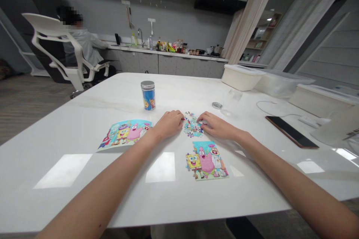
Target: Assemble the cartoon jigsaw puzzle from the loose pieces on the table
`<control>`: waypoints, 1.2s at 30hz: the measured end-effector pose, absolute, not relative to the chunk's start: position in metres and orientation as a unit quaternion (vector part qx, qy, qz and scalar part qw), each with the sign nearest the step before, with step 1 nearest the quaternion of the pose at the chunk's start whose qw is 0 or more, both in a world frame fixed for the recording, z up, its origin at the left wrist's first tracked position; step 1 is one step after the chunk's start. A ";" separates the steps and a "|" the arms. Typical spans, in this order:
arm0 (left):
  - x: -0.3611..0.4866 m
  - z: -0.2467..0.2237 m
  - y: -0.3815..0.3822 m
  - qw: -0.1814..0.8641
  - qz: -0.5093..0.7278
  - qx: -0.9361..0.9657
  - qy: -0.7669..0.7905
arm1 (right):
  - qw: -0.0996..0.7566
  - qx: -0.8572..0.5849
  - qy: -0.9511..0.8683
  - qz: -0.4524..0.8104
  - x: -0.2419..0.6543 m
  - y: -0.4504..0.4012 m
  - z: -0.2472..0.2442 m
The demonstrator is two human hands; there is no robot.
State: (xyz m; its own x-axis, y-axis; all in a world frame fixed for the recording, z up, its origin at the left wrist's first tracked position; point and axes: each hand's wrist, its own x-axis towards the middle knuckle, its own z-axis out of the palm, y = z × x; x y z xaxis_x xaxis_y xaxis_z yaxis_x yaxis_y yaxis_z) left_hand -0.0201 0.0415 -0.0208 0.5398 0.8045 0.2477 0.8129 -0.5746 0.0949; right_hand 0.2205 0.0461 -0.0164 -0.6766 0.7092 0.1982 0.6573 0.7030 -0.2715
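A loose heap of small jigsaw pieces (pixel 192 126) lies on the white table between my hands. My left hand (pixel 171 122) is at the heap's left edge, its fingers curled together with a small reddish jigsaw piece at the tips. On the right side, my right hand (pixel 215 125) touches the pieces with its fingers bent and apart. Nearer to me lies a partly joined cartoon jigsaw puzzle (pixel 206 161) with a straight right edge and an uneven left side. A printed sheet (pixel 126 133) with the same characters lies left, partly covered by my left forearm.
A silver-lidded jar (pixel 148 96) with blue contents stands behind my left hand. Beyond my right hand are a clear jar (pixel 233 101) and a metal lid (pixel 217 105). A phone (pixel 291 131), cable and storage boxes (pixel 242 77) occupy the right. Someone sits in a chair (pixel 81 56) at far left.
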 end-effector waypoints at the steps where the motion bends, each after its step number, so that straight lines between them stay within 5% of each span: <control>1: -0.020 -0.021 0.042 0.016 -0.133 -0.878 -0.459 | 0.145 -0.375 -0.911 0.089 0.221 0.046 -0.017; 36: -0.023 -0.020 0.042 0.026 -0.123 -0.856 -0.501 | 0.152 -0.391 -0.904 0.081 0.224 0.046 -0.014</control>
State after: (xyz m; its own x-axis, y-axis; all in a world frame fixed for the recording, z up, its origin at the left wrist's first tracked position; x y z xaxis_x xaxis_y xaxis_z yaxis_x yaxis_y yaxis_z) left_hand -0.0232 0.0423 -0.0200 0.4678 0.8513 0.2375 0.8642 -0.4969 0.0788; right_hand 0.2237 0.0456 -0.0136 -0.6483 0.7313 0.2119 0.6818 0.6815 -0.2660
